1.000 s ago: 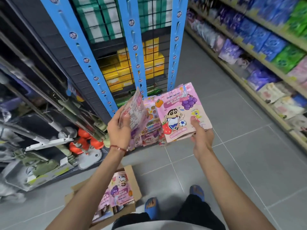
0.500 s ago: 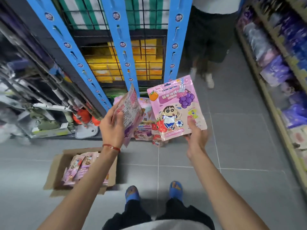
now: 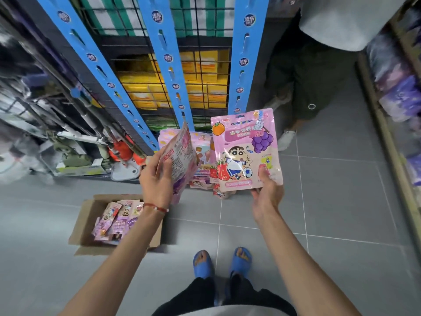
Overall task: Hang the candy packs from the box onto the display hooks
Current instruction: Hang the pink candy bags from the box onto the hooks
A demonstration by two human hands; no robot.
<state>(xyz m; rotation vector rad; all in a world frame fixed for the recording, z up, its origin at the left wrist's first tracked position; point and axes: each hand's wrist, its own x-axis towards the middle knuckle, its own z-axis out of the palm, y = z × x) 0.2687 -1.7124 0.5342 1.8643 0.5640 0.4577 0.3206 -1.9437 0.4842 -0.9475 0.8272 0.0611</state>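
Bystander [image 3: 319, 76] cut off at top. Left rack [image 3: 27, 106], right shelf goods [image 3: 398, 99] blurred. Forearm [image 3: 127, 242] hides part of box [image 3: 84, 222]. Hung packs [image 3: 202, 142] mostly behind left-hand pack [image 3: 182, 156], right-hand pack [image 3: 243, 151].

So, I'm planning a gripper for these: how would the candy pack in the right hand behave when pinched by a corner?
Probably light: the right hand holds the candy pack upright by one bottom corner. Likely stiff: it stands flat without drooping. Glare on its film suggests slipperiness.

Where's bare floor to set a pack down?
Bare grey tiles lie between the cardboard box and the blue sandals, and on toward the right-hand shelf. Crowded: the foot of the blue strips, where candy packs pile.
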